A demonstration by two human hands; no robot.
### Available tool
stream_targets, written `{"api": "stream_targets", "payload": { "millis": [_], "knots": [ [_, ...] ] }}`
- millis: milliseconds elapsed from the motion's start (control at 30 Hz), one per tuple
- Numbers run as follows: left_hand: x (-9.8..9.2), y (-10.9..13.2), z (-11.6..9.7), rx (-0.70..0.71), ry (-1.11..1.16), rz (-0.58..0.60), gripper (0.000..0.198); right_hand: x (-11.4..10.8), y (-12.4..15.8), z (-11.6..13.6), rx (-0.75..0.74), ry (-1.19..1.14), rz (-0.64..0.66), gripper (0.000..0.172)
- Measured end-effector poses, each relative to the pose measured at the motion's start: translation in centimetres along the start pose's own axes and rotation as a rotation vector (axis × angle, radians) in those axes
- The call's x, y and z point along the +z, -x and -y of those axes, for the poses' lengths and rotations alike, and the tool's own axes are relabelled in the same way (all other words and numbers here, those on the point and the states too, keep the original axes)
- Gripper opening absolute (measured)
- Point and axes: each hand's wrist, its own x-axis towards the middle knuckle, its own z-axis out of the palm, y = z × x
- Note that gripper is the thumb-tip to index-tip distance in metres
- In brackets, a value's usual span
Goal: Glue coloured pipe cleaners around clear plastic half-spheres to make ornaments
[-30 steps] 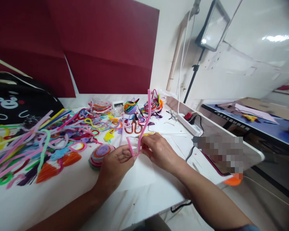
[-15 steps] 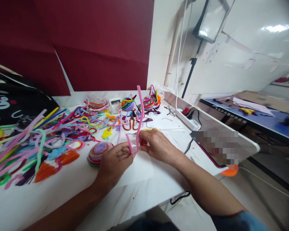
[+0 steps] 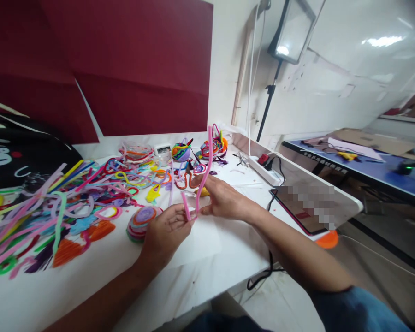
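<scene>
A pink pipe cleaner [image 3: 210, 157] is bent near its lower part, with a short end and a long end both pointing up. My left hand [image 3: 168, 230] pinches it close to the bend. My right hand [image 3: 223, 198] is beside the long end, thumb and fingers apart; the long end passes in front of its fingertips. Just left of my left hand sits a round coil of pipe cleaners [image 3: 144, 219] with a purple centre. White paper [image 3: 200, 244] lies on the table under my hands.
Loose coloured pipe cleaners [image 3: 60, 203] cover the table's left side. More wound pieces [image 3: 181, 151] stand at the back. A power strip [image 3: 264, 170] and a tablet [image 3: 300, 210] lie at the right. A black bag [image 3: 27, 157] is at the far left.
My right hand's fingers have spread away from the bend. The pipe cleaner's long end leans further right. The view has shifted slightly.
</scene>
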Motion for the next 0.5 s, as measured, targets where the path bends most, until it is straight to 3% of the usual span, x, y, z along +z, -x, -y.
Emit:
{"api": "stream_targets", "payload": {
  "millis": [267, 500],
  "knots": [
    [0.0, 0.0, 0.2, 0.004, 0.044, 0.019, 0.034, -0.4, -0.7, -0.6, 0.034, -0.220, 0.144, 0.066],
    [0.1, 0.0, 0.4, 0.010, 0.103, 0.025, 0.029, -0.5, -0.9, 0.4, 0.102, -0.164, 0.151, 0.065]
  ]
}}
